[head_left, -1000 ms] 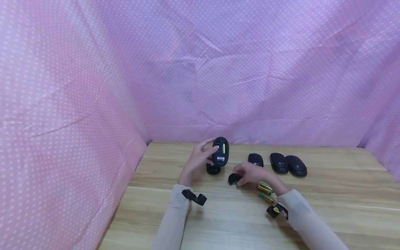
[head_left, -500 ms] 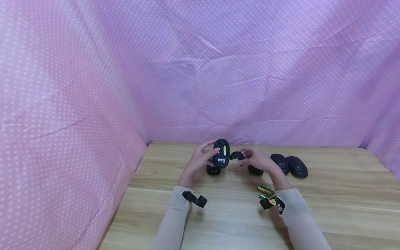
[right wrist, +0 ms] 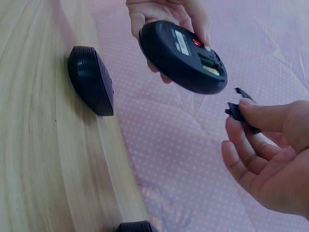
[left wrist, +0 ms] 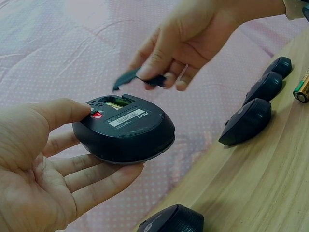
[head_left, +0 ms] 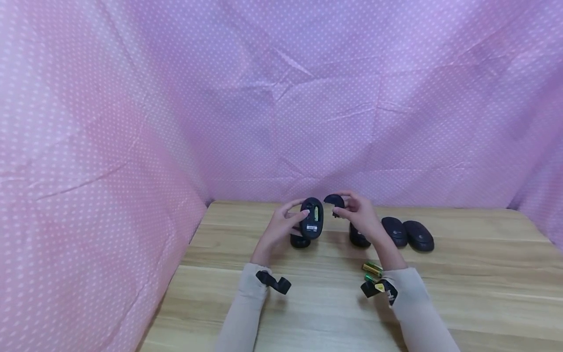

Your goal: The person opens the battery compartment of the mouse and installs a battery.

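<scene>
My left hand (head_left: 281, 225) holds a black computer mouse (left wrist: 126, 133) with its underside turned up, thumb on top and fingers beneath. Its battery compartment is uncovered and a battery (right wrist: 211, 70) lies inside; a red light (left wrist: 97, 115) glows beside the thumb. To the right, my right hand (head_left: 358, 215) pinches a black curved battery cover (head_left: 335, 200) between thumb and fingers. The cover is apart from the mouse, near its compartment end. Both are raised above the table.
A second mouse (head_left: 300, 241) stands on the wooden table (head_left: 316, 313) below my left hand. Another mouse (head_left: 359, 237) sits under my right hand, with a pair of mice (head_left: 395, 231) further right. Loose batteries (head_left: 371, 269) lie by the right wrist. A pink dotted cloth (head_left: 281, 122) hangs behind.
My right hand has lifted the battery cover from near the table, up and away to beside the mouse's upper end. My left hand has stayed nearly still with the mouse.
</scene>
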Available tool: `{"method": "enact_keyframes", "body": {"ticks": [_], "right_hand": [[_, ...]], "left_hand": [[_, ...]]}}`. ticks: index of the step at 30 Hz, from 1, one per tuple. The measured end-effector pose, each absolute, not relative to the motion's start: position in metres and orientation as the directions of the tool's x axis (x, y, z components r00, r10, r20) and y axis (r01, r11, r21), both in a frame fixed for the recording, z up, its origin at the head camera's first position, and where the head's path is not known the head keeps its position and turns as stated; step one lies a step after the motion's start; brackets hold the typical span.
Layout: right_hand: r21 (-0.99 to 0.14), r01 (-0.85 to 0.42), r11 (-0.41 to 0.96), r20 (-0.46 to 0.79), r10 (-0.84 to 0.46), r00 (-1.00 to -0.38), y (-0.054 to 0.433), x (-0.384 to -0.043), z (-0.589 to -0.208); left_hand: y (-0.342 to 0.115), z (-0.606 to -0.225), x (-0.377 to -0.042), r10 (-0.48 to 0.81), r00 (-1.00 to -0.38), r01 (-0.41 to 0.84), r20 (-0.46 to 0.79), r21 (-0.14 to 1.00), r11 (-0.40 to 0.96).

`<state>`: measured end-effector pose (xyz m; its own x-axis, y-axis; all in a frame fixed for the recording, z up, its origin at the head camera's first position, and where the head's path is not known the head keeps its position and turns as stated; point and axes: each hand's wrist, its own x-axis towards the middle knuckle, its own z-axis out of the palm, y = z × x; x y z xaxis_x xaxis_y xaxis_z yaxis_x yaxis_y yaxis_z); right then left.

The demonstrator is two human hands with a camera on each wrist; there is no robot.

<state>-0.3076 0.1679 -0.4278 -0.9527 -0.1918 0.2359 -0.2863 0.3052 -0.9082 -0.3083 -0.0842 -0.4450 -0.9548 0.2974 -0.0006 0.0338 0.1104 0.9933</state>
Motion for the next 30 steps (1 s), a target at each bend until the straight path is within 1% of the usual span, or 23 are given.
{"method": "enact_keyframes", "body": {"ticks": [3,6,10,13,16,22,30], "right_hand": [[-0.927,-0.267,0.263,0.237,-0.141,-0.961,0.164,-0.305,-0.426],[-0.931,-0.290,0.222,0.269,-0.122,-0.955,0.160,-0.304,-0.427],[-0.923,-0.343,0.174,0.324,-0.129,-0.937,0.153,-0.303,-0.430],[-0.928,-0.343,0.143,0.326,-0.130,-0.936,0.149,-0.302,-0.432],[-0.924,-0.349,0.158,0.332,-0.126,-0.935,0.148,-0.301,-0.433],[-0.896,-0.365,0.255,0.348,-0.108,-0.931,0.148,-0.301,-0.436],[-0.892,-0.371,0.259,0.353,-0.117,-0.928,0.149,-0.302,-0.436]], "left_hand": [[-0.082,-0.446,-0.309,0.301,-0.954,0.026,-0.009,0.994,0.110],[-0.080,-0.448,-0.310,0.309,-0.951,0.022,-0.012,0.994,0.108],[-0.078,-0.451,-0.310,0.322,-0.947,0.022,-0.016,0.993,0.115],[-0.076,-0.453,-0.309,0.333,-0.943,0.029,-0.014,0.992,0.124],[-0.074,-0.453,-0.309,0.340,-0.940,0.034,-0.012,0.991,0.130],[-0.071,-0.454,-0.309,0.355,-0.935,0.045,-0.010,0.988,0.146],[-0.072,-0.450,-0.307,0.370,-0.929,0.071,0.003,0.983,0.168]]}}
